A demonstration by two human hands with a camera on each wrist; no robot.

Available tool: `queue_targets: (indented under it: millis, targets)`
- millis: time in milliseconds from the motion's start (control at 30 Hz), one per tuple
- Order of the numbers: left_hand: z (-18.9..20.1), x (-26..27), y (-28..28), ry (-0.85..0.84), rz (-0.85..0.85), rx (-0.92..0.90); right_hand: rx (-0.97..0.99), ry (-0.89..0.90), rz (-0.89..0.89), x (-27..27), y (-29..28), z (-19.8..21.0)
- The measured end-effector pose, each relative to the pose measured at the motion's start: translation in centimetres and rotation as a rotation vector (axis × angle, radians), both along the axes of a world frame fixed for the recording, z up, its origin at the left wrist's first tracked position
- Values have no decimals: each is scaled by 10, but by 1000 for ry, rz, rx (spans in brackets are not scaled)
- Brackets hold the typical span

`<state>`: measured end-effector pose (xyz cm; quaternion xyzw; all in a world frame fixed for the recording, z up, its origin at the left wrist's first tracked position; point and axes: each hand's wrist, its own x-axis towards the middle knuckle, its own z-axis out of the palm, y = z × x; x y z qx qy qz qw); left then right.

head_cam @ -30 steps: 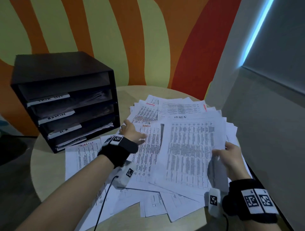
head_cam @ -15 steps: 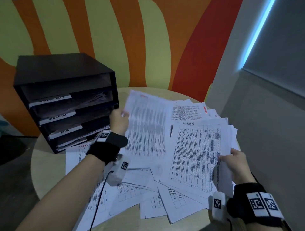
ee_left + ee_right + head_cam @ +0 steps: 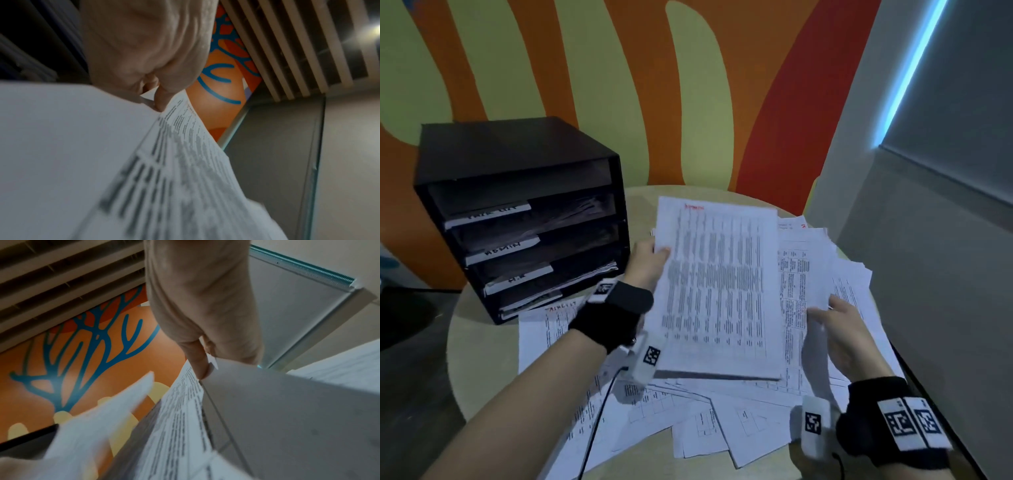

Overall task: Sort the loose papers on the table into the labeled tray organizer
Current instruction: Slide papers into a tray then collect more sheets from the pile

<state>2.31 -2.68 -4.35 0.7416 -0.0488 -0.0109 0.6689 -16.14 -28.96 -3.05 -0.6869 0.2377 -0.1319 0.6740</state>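
a thin printed sheet (image 3: 717, 291) is pinched, raised, by the left hand (image 3: 645, 263); at its 3 o'clock, another flimsy page's (image 3: 796, 294) edge is seemingly pinched by the right hand (image 3: 846, 337).

The left hand (image 3: 645, 262) has lifted a printed sheet (image 3: 717, 291) off the pile, now raised and tilted beside the tray organizer (image 3: 517, 212).

I see wall mural (image 3: 592, 85) in orange, yellow-green, red bands. Grey wall (image 3: 928, 274) on right, blue light strip (image 3: 907, 73) along it. Round pale bench (image 3: 482, 349), dark floor (image 3: 410, 404). Slatted ceiling (image 3: 61, 272) overhead.
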Motion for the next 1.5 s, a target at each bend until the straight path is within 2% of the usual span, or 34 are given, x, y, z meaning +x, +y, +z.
queue_targets:
  millis: [133, 300, 400, 567, 700, 767, 867, 967, 1000, 1100, 1167, 1367, 1400, 1500]
  targets:
    - [-19, -21, -29, 93, -70, 37, 49, -3, 23, 7, 8, -6]
    - [-12, -46, -56, 171, -161, 7, -132, 93, 35, 5, 4, -15]
    - [-11, -42, -61, 170, -212, 71, -224, 168, -59, -8, -13, -8]
    - [1, -17, -56, 66, -131, 387, -226, 165, -314, -33, -69, -1]
    - [-4, -1, -49, 148, -44, 469, -176, 170, -452, -48, -98, -3]
    - [-11, 6, -50, 224, -39, 411, -170, 182, -479, -53, -107, -6]
    - [-11, 8, -58, 381, -32, 126, -156, 181, -515, -61, -121, -13]
    - [-11, 7, -69, 418, -28, 11, -131, 160, -556, -72, -135, -20]
    - [-10, 6, -72, 398, -24, 44, -120, 157, -569, -76, -139, -21]
    - [-8, 2, -78, 260, 12, 371, -96, 158, -610, -86, -152, -24]
    - [-9, 1, -76, 215, 0, 477, -86, 153, -631, -91, -159, -29]
    - [-3, -2, -29, 194, -30, 933, -43, 131, -638, -97, -156, -21]
    - [2, -4, -19, 187, -51, 1034, -32, 107, -629, -96, -152, -18]
    - [12, -8, 11, 167, -314, 1421, -3, 20, -591, -88, -134, -3]
